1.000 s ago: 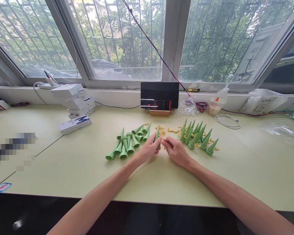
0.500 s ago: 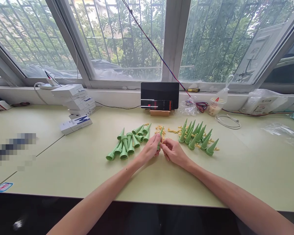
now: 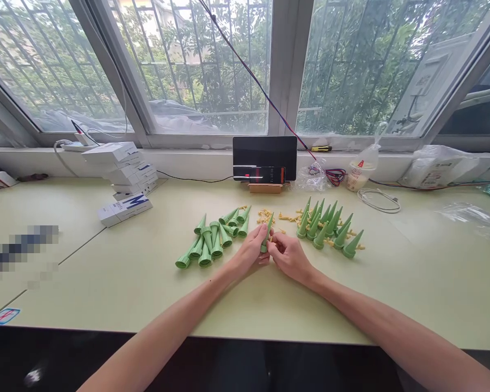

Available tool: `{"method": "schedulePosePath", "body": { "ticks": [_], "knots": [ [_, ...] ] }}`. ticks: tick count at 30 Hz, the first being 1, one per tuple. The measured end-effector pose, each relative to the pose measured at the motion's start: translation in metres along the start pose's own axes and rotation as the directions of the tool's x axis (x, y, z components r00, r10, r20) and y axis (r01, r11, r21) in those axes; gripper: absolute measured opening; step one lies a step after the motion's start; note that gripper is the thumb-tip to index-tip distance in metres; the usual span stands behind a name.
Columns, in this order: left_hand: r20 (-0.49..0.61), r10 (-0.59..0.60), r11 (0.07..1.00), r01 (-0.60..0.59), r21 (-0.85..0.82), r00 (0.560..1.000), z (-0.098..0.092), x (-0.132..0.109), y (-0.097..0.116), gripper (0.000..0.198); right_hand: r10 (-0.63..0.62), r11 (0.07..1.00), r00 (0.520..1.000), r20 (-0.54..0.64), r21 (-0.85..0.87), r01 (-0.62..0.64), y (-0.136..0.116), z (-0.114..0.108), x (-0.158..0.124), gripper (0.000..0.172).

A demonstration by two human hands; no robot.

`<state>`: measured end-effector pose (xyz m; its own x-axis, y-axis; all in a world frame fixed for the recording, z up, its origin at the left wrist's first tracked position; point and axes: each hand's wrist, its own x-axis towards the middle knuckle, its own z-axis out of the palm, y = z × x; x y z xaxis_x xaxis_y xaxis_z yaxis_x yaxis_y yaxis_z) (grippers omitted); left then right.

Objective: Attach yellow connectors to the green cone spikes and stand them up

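Note:
My left hand [image 3: 253,245] is closed around a green plastic cone spike [image 3: 268,231], held with its tip up and its wide collar down. My right hand [image 3: 289,257] is closed at the cone's side, its thumb and fingertips pinching a small yellow plastic valve [image 3: 271,238] against it; the fingers hide most of that piece. To the left lie several loose green cones [image 3: 206,239]. On the right, several green cones [image 3: 330,223] stand upright in rows, some with yellow pieces sticking out of their sides. Loose yellow pieces [image 3: 265,215] are scattered just beyond my hands.
A black tablet [image 3: 265,152] leans at the back, a phone before it on a brown stand [image 3: 265,188]. White boxes [image 3: 124,169] are stacked at back left. A bagged cup [image 3: 357,175], a white cable [image 3: 379,201] and plastic wrapping [image 3: 469,215] lie to the right.
My right hand's fingers have curled in more tightly beside the cone, and the yellow piece between the hands shows a little more. The cone stays in my left hand.

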<state>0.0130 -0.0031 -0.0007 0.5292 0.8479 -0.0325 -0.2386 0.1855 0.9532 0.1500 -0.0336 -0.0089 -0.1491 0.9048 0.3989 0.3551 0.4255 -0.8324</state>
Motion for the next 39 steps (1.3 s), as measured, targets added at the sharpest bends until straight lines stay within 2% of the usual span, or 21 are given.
{"method": "schedulePosePath", "body": {
  "ticks": [6, 10, 13, 15, 17, 18, 20, 22, 24, 27, 29, 33, 36, 39],
  "knots": [
    [-0.009, -0.002, 1.000, 0.002, 0.005, 1.000, -0.001, 0.000, 0.003, 0.036, -0.012, 1.000, 1.000, -0.003, 0.019, 0.012, -0.002, -0.001, 0.001, 0.028],
    [-0.014, 0.015, 1.000, -0.015, -0.004, 1.000, -0.003, 0.001, 0.008, 0.035, 0.034, 0.993, 0.998, -0.050, 0.117, -0.028, -0.003, -0.007, 0.003, 0.027],
    [0.012, -0.059, 0.998, 0.059, -0.010, 0.998, -0.004, 0.001, 0.010, 0.039, 0.078, 0.971, 0.988, -0.135, 0.235, -0.045, -0.002, -0.012, 0.005, 0.028],
    [0.048, -0.131, 0.991, 0.130, 0.034, 0.990, -0.002, 0.000, 0.009, 0.042, 0.096, 0.955, 0.985, -0.140, 0.291, -0.052, 0.000, -0.013, 0.007, 0.028],
    [0.081, -0.152, 0.982, 0.141, 0.129, 0.985, 0.001, -0.002, 0.008, 0.045, 0.096, 0.949, 0.988, -0.122, 0.312, -0.054, 0.002, -0.014, 0.008, 0.028],
    [0.083, -0.127, 0.975, 0.109, 0.196, 0.988, 0.003, -0.003, 0.008, 0.046, 0.091, 0.948, 0.989, -0.116, 0.314, -0.050, 0.002, -0.013, 0.009, 0.028],
    [0.077, -0.002, 0.923, -0.028, 0.384, 0.997, 0.005, -0.005, 0.007, 0.047, 0.077, 0.951, 0.990, -0.116, 0.307, -0.038, 0.003, -0.013, 0.008, 0.029],
    [0.108, 0.144, 0.816, -0.180, 0.549, 0.984, 0.006, -0.006, 0.007, 0.047, 0.064, 0.961, 0.988, -0.142, 0.274, -0.023, 0.004, -0.014, 0.008, 0.031],
    [0.138, 0.259, 0.688, -0.283, 0.669, 0.956, 0.006, -0.005, 0.008, 0.044, 0.048, 0.977, 0.980, -0.192, 0.213, -0.006, 0.004, -0.015, 0.007, 0.030],
    [0.126, 0.381, 0.524, -0.326, 0.786, 0.916, 0.003, -0.003, 0.010, 0.040, 0.006, 0.993, 0.960, -0.279, 0.118, 0.028, 0.005, -0.017, 0.006, 0.027],
    [0.110, 0.439, 0.465, -0.330, 0.821, 0.892, 0.001, -0.002, 0.012, 0.037, -0.031, 0.996, 0.946, -0.324, 0.064, 0.054, 0.005, -0.018, 0.006, 0.026],
    [0.080, 0.498, 0.433, -0.327, 0.840, 0.863, 0.000, -0.001, 0.014, 0.033, -0.153, 0.986, 0.899, -0.411, -0.126, 0.109, 0.002, -0.021, 0.007, 0.031],
    [0.073, 0.500, 0.436, -0.324, 0.839, 0.863, 0.000, -0.002, 0.014, 0.033, -0.258, 0.948, 0.821, -0.509, -0.295, 0.115, 0.001, -0.027, 0.010, 0.030],
    [0.081, 0.493, 0.446, -0.332, 0.831, 0.866, 0.001, -0.003, 0.014, 0.033, -0.318, 0.910, 0.740, -0.592, -0.409, 0.064, 0.003, -0.033, 0.013, 0.028]
  ]
}}
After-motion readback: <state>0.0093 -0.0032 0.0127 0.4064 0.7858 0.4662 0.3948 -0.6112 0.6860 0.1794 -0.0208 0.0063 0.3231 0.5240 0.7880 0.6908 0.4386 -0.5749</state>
